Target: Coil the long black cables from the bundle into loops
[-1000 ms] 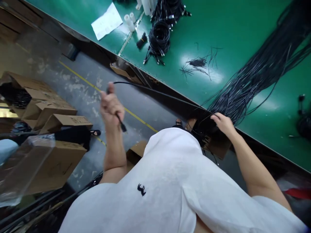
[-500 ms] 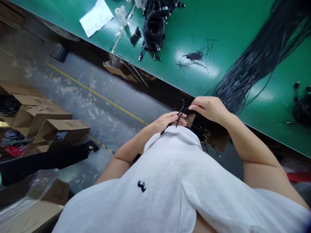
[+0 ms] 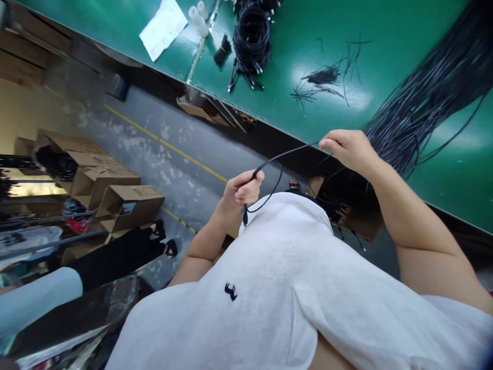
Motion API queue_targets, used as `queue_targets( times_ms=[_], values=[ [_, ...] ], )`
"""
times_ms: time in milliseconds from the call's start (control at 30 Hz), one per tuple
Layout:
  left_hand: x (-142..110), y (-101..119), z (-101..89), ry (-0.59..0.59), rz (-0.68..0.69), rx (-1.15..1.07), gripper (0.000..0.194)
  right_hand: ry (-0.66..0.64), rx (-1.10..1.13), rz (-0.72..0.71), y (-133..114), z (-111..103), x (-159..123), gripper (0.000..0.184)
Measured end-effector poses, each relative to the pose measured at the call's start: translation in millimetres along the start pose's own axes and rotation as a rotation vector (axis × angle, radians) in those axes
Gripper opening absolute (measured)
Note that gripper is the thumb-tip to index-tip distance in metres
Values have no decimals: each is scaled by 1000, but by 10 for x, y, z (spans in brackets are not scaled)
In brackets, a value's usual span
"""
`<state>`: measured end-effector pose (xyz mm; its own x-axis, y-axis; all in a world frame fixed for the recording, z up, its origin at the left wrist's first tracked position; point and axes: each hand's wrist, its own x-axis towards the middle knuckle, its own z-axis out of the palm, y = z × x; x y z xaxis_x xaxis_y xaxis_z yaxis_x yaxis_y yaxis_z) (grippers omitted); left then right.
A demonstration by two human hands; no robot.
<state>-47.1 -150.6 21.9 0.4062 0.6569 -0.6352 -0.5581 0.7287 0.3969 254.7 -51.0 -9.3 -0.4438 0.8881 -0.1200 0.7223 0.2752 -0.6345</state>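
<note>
A thin black cable [image 3: 287, 152] runs between my two hands in front of my shirt. My left hand [image 3: 244, 189] is closed round it, with a plug end [image 3: 245, 218] dangling below the fingers and a loop hanging to the right. Near the bench edge, my right hand [image 3: 346, 146] pinches the cable farther along. Beyond the right hand, a thick bundle of long black cables [image 3: 431, 103] lies across the green bench [image 3: 292, 31] and droops over its edge. Short black ties [image 3: 323, 76] lie scattered on the bench.
Coiled cables [image 3: 252, 38], a small banded bundle [image 3: 222, 50], white bottles [image 3: 198, 20] and a paper sheet [image 3: 164, 30] lie on the bench. Under it is a carton [image 3: 365, 223] with cables. Cardboard boxes [image 3: 129, 205] and another person's legs [image 3: 115, 257] are at left.
My hands have moved apart, drawing the cable out between them. My left hand has closed from flatter fingers; the right has moved up and right. The camera view has shifted, showing more of the other person.
</note>
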Motion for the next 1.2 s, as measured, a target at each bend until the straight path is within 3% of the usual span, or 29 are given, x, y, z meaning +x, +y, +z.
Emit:
queue_targets(
  times_ms=[100,200,300,367,500,667,767,833,933,1033,1100,1200],
  values=[
    [-87,106,-73,159,174,-80,41,-21,19,12,272,72,51,38],
    [-186,209,-57,253,325,-99,38,-78,-78,35,814,169,-16,37],
    [-221,248,76,277,372,-93,36,-52,-307,166,1446,184,-183,31],
    [-189,239,188,259,339,-106,34,-34,-426,269,1739,103,-324,29],
    [-136,248,265,248,296,-146,35,-36,-551,388,1869,-194,-663,35],
    [-348,377,-43,275,369,-197,43,32,-522,679,2003,-489,-1047,53],
    [-517,426,-208,309,388,-170,47,57,-452,747,2160,-532,-1089,64],
    [-583,441,-237,321,449,-153,52,65,-452,719,2142,-513,-1014,67],
    [-583,447,-191,308,482,-125,60,77,-464,580,1863,-470,-828,64],
    [-478,393,-114,249,291,-52,57,106,-352,432,1356,-447,-632,55],
    [-371,309,-61,143,151,8,50,99,-209,325,958,-409,-479,54],
    [-216,159,28,-62,28,72,30,-87,-14,99,409,-233,-173,64]
  ],
)
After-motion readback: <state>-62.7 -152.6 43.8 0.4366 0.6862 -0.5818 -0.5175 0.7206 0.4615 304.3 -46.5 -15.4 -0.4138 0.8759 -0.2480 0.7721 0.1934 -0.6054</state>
